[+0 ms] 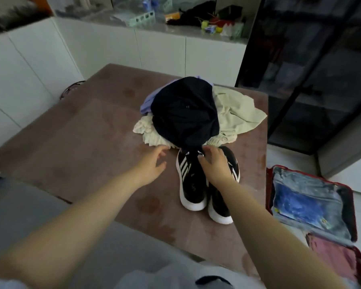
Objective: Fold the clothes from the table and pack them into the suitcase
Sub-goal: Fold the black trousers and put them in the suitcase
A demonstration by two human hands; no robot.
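My left hand (154,161) hovered spread and empty at centre frame. My right hand (214,164) lay over the shoes (193,184), fingertips at the lower tip of the dark garment (183,113); I could not tell whether they had pinched it. It topped the pile on the surface (81,132). I judged it best lifted by two corners, clear of the shoes, the suitcase (268,190) lying open at lower right.
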